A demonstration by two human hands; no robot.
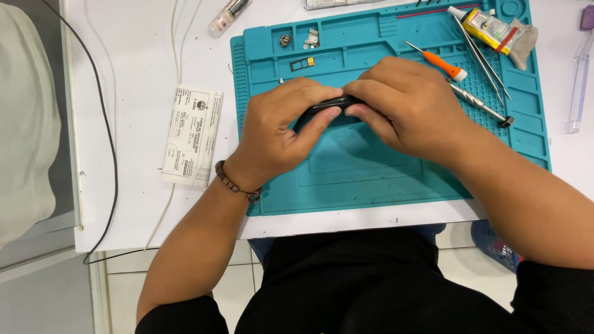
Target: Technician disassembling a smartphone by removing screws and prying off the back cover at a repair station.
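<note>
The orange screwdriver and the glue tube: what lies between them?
In the head view, two thin metal tools cross the teal mat between the orange screwdriver and the glue tube.

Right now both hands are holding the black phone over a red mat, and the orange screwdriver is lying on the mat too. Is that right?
Not quite: the mat is teal, not red. The head view shows it. The rest holds: the left hand and right hand both hold the black phone over the mat, and the orange screwdriver lies on it.
</note>
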